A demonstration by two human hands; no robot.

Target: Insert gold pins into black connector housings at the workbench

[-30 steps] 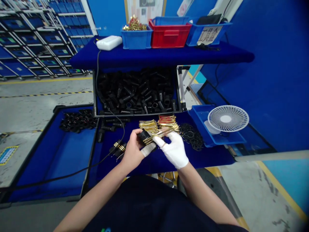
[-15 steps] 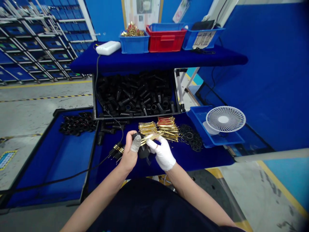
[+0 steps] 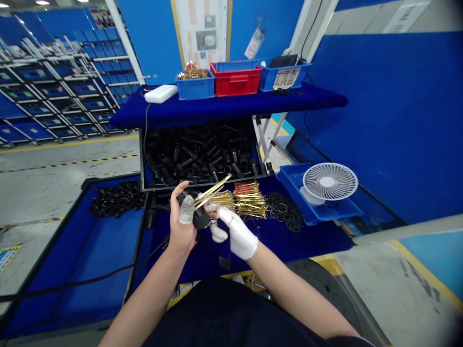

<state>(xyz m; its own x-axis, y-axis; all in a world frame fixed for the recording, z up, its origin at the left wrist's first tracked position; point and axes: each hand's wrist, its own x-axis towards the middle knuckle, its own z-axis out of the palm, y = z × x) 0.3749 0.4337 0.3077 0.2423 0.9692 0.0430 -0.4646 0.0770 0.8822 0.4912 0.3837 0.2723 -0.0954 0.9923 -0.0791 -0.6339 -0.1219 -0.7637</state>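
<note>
In the head view we've got both hands together over the blue bench: the left hand [image 3: 182,227], thumb in a grey finger cot [image 3: 186,209], is clamped on a black plastic connector [image 3: 199,219], with thin gold pins [image 3: 213,192] fanning out toward one o'clock! The white-gloved right hand [image 3: 237,233] brings its fingertips [image 3: 213,207] right up against the connector, though we can't tell whether they're gripping. Bundled gold pins [image 3: 249,200] lie at two o'clock, a heap of black connectors [image 3: 200,154] sits at twelve, and black rubber rings [image 3: 284,211] are out at three.
</note>
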